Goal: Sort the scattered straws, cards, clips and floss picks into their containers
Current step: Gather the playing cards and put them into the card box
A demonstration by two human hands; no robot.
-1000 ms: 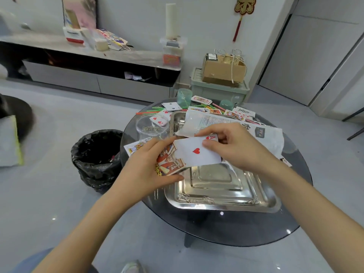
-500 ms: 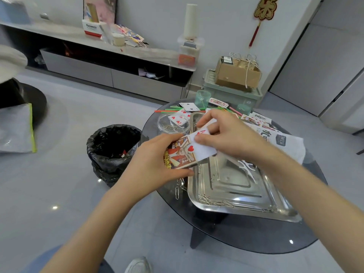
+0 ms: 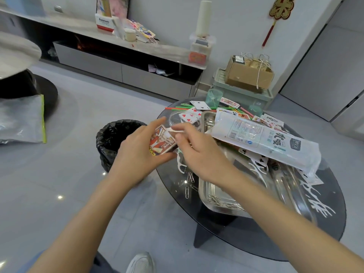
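Note:
My left hand (image 3: 137,154) grips a stack of playing cards (image 3: 162,142) with a picture card on top, over the round glass table's left edge. My right hand (image 3: 199,154) reaches in from the right, its index finger and thumb pinching a blurred white card (image 3: 171,129) at the stack's top edge. Scattered cards (image 3: 200,105), green and red straws (image 3: 177,108) and two green cups (image 3: 213,97) lie at the far side. White floss picks (image 3: 180,164) and paper clips (image 3: 189,177) lie beside a steel tray (image 3: 208,194). A clear round tub (image 3: 175,120) has a heart card on it.
A white plastic packet (image 3: 266,140) lies across the tray. A black-lined bin (image 3: 114,138) stands left of the glass table (image 3: 256,245). My shoe (image 3: 140,263) is below. A low cabinet and a box on a crate stand behind.
The ace of hearts in my right hand has come down onto the stack in my left hand. Both hands and the view have shifted left of the tray.

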